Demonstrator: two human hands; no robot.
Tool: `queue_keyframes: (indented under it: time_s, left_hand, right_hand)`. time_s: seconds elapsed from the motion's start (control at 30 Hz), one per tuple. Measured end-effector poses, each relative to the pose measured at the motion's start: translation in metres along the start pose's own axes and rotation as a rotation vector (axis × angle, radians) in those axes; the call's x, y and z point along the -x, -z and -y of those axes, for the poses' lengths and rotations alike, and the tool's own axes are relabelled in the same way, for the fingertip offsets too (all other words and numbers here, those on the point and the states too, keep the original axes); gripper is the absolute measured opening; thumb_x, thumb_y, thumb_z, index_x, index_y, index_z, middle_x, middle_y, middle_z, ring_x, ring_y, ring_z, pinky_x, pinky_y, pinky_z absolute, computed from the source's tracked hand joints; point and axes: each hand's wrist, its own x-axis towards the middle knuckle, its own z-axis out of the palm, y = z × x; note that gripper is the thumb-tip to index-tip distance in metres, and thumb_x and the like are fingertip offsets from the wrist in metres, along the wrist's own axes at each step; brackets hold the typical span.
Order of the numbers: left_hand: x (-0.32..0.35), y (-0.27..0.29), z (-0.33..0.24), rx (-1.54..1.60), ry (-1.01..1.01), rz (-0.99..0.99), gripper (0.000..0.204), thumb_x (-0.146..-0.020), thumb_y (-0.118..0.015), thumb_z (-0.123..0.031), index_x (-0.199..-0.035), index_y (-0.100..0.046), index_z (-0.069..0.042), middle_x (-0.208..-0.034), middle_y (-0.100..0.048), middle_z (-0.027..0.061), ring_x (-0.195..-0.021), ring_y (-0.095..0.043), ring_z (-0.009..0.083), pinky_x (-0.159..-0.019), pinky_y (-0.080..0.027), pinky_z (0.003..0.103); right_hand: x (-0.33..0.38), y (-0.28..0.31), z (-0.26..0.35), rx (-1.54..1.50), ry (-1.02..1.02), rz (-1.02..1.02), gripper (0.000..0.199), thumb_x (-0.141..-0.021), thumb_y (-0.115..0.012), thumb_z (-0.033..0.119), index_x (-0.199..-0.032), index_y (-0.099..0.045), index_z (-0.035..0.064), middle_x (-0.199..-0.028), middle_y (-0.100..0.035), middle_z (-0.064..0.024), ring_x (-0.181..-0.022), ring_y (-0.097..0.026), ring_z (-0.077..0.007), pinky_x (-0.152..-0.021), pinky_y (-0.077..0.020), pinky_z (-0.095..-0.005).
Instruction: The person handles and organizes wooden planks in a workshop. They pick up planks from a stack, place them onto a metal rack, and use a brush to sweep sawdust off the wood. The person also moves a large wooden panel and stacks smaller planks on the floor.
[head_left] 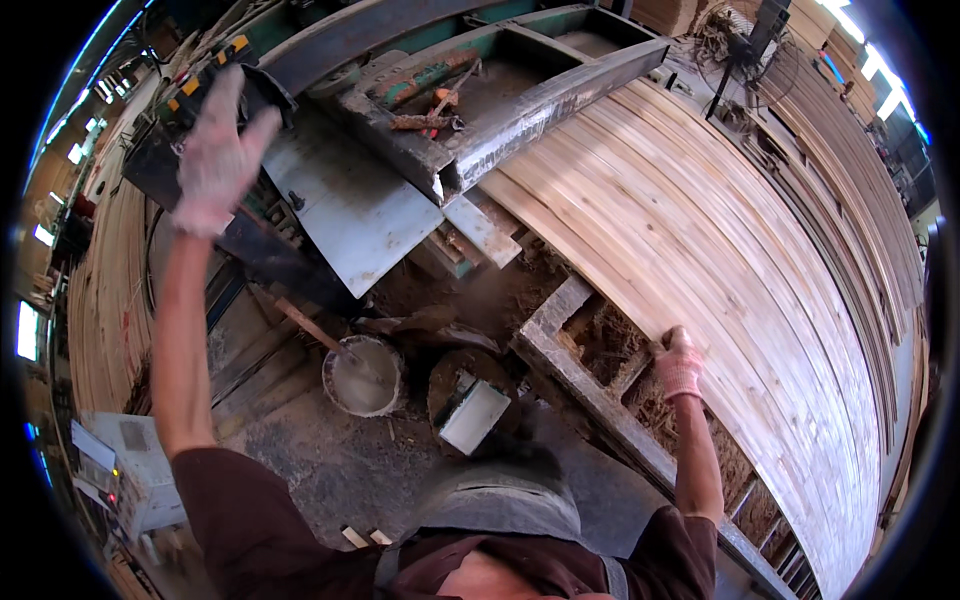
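My left hand [208, 170], in a pale dusty glove, is raised at the upper left with its fingers apart. It is in front of a dark machine part with orange-yellow pieces [190, 88] and holds nothing. My right hand [681, 366], in a pinkish glove, is closed at the near edge of a wide layer of long pale wooden boards [690, 220]. Its fingers bend over the edge board; their undersides are hidden. The boards lie side by side across a metal frame [545, 335] and pass beneath a heavy steel beam [560, 115].
A white bucket [363, 400] with a stick in it stands on the floor, near a round stand bearing a pale rectangular block [474, 418]. A grey metal plate [350, 205] lies left of the boards. A fan [738, 55] stands behind, and a grey box [140, 465] lower left.
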Motion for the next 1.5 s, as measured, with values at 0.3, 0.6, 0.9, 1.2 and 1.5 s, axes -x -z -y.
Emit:
queue_keyframes:
  time_s: [0.3, 0.6, 0.9, 1.2, 1.5]
  left_hand:
    - [0.440, 0.079, -0.090, 0.428, 0.556, 1.044, 0.065, -0.094, -0.063, -0.042, -0.147, -0.052, -0.006, -0.140, -0.060, 0.0244, -0.131, -0.057, 0.0409, -0.108, -0.047, 0.047]
    - [0.760, 0.231, -0.117, 0.443, 0.552, 1.486, 0.024, -0.094, -0.057, -0.022, -0.115, -0.064, -0.013, -0.119, -0.068, 0.0225, -0.115, -0.064, 0.0409, -0.096, -0.052, 0.049]
    - [0.974, 0.365, -0.062, 0.440, 1.020, 1.180, 0.034, -0.087, -0.066, -0.013, -0.121, -0.062, -0.010, -0.112, -0.070, 0.0162, -0.105, -0.069, 0.0366, -0.090, -0.056, 0.046]
    - [0.920, 0.363, 0.174, 0.491, 1.236, 0.676, 0.039, -0.095, -0.058, -0.024, -0.128, -0.063, -0.003, -0.115, -0.069, 0.0236, -0.105, -0.067, 0.0415, -0.087, -0.052, 0.048]
    - [1.029, 0.415, 0.373, 0.824, 2.439, -0.042, 0.055, -0.098, -0.061, -0.048, -0.134, -0.064, -0.006, -0.122, -0.070, 0.0111, -0.103, -0.067, 0.0226, -0.082, -0.054, 0.040]
  right_hand:
    - [-0.031, -0.016, 0.074, 0.065, 0.127, 0.098, 0.039, -0.089, -0.073, 0.044, -0.103, -0.063, 0.0089, -0.105, -0.072, -0.0216, -0.099, -0.071, -0.0402, -0.084, -0.0548, -0.0498]
    - [0.031, -0.007, 0.179, -0.014, 0.362, 0.068, 0.041, -0.093, -0.064, 0.040, -0.117, -0.064, 0.0063, -0.116, -0.070, -0.0233, -0.109, -0.068, -0.0386, -0.092, -0.0530, -0.0477]
    - [0.404, -0.160, 0.293, 0.065, 0.873, 0.717, 0.030, -0.093, -0.068, 0.040, -0.111, -0.073, 0.0163, -0.101, -0.076, -0.0153, -0.098, -0.072, -0.0370, -0.088, -0.0569, -0.0450]
    - [0.597, -0.202, 0.608, -0.218, 1.212, 1.093, 0.023, -0.095, -0.071, 0.023, -0.111, -0.071, 0.0065, -0.096, -0.075, -0.0165, -0.093, -0.074, -0.0309, -0.081, -0.0569, -0.0387]
    - [0.698, -0.249, 0.939, -0.411, 1.557, 0.815, 0.019, -0.091, -0.072, 0.016, -0.107, -0.072, 0.0066, -0.099, -0.074, -0.0155, -0.093, -0.073, -0.0323, -0.081, -0.0581, -0.0394]
